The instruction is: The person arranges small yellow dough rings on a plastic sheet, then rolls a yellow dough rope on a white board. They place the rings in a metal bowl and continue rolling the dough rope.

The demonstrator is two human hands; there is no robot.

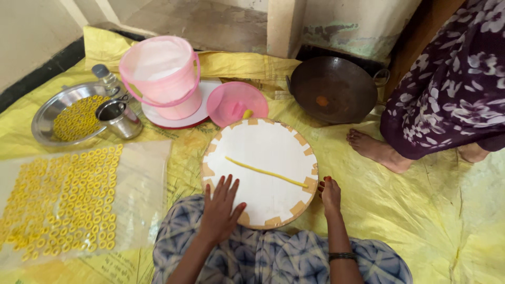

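Two hands rest on a round white board (260, 173) that we see lying on a yellow sheet (415, 210) spread over the floor. Our left hand (221, 208) lies flat with fingers spread on the board's near-left edge, gripping nothing. Our right hand (330, 194) sits at the board's near-right edge with fingers curled over the rim; from this angle we cannot be sure whether it clasps the rim or merely rests there. A thin yellow dough strand (265, 172) lies across the middle of the board, slanting from upper left to lower right, apart from both hands, its right end close to the board's right edge. The rest of the board's surface is bare.

Just beyond the board's far edge lies a pink lid (231, 102) with a small yellow piece on it, and left of that a pink bucket (160, 73) stands on a white plate (181, 120). Toward the sheet's far-left corner a steel plate (52, 113) holds yellow rings, with a steel cup (120, 118) at its right rim. Along the sheet's left edge a clear plastic sheet (142, 184) carries rows of yellow rings (63, 200). A dark wok (334, 89) sits by the far edge. Another person's bare foot (373, 150) rests right of the board, leaving open yellow sheet toward the near-right corner.
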